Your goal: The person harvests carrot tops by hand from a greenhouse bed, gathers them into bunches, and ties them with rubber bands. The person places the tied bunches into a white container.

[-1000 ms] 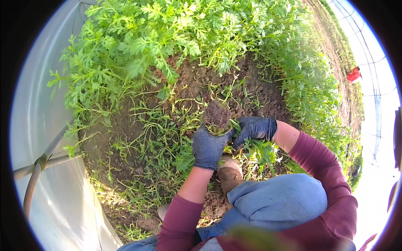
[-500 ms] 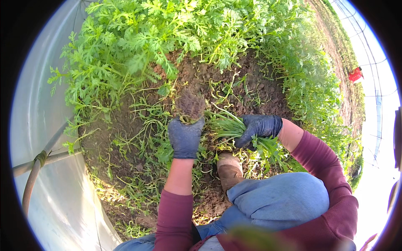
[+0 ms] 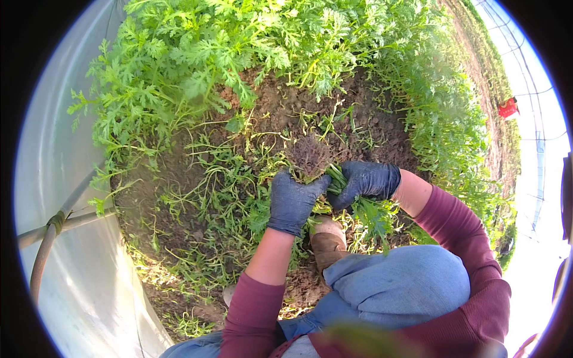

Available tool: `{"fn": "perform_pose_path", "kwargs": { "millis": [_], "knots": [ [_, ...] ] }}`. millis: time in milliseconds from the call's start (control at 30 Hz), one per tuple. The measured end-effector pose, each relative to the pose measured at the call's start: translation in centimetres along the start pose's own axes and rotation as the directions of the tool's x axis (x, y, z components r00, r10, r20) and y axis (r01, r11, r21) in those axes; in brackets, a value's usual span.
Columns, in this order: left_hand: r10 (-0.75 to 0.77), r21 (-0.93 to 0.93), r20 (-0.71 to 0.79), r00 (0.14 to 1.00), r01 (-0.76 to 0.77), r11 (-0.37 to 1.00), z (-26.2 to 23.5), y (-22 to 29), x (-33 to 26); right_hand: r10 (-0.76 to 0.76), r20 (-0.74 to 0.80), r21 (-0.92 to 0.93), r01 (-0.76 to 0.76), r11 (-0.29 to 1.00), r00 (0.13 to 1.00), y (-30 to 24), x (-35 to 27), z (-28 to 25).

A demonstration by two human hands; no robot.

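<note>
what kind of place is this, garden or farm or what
Most likely a plastic-covered growing tunnel on a farm: a long bed of leafy green plants in bare soil, a white plastic sheet wall, and gloved hands holding a pulled bunch of plants.

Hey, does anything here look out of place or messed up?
Only uprooted plants: loose stems lie flat across the bare soil. Both hands, left and right, hold a pulled bunch, roots exposed.

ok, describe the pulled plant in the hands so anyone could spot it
Find the bare soil patch below the leafy green bed. At its near edge two gloved hands meet, left hand and right hand. The bunch between them shows a brown tangled root ball on top, unlike the rooted plants around.
</note>
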State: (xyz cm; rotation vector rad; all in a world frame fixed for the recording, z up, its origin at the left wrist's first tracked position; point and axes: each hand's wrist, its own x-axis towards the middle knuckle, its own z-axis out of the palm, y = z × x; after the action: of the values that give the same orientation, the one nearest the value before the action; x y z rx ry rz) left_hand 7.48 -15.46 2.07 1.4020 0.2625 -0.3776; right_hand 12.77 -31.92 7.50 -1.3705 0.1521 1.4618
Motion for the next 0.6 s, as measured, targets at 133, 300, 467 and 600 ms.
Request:
{"fn": "perform_pose_path", "kwargs": {
  "millis": [133,300,467,600],
  "knots": [
    [0.004,-0.062,-0.087,0.996,-0.009,0.998,-0.1,-1.3,0.1,0.010,0.035,0.034,-0.011,0.999,0.999,0.0,-0.2,0.0],
    [0.190,-0.098,-0.326,0.926,-0.233,0.968,-2.0,-1.4,1.5,0.010,0.065,0.082,-0.015,0.997,0.998,-0.1,-0.8,-0.3],
    [0.018,-0.065,-0.117,0.993,-0.026,0.998,-2.5,-0.6,0.9,0.014,0.036,0.108,-0.018,0.994,0.999,-0.1,-0.8,-0.5],
    [0.120,0.095,0.009,0.993,-0.120,0.988,-0.4,-0.6,0.1,0.006,0.086,-0.024,-0.004,1.000,0.996,0.3,-0.1,-0.7]
  ]
}}
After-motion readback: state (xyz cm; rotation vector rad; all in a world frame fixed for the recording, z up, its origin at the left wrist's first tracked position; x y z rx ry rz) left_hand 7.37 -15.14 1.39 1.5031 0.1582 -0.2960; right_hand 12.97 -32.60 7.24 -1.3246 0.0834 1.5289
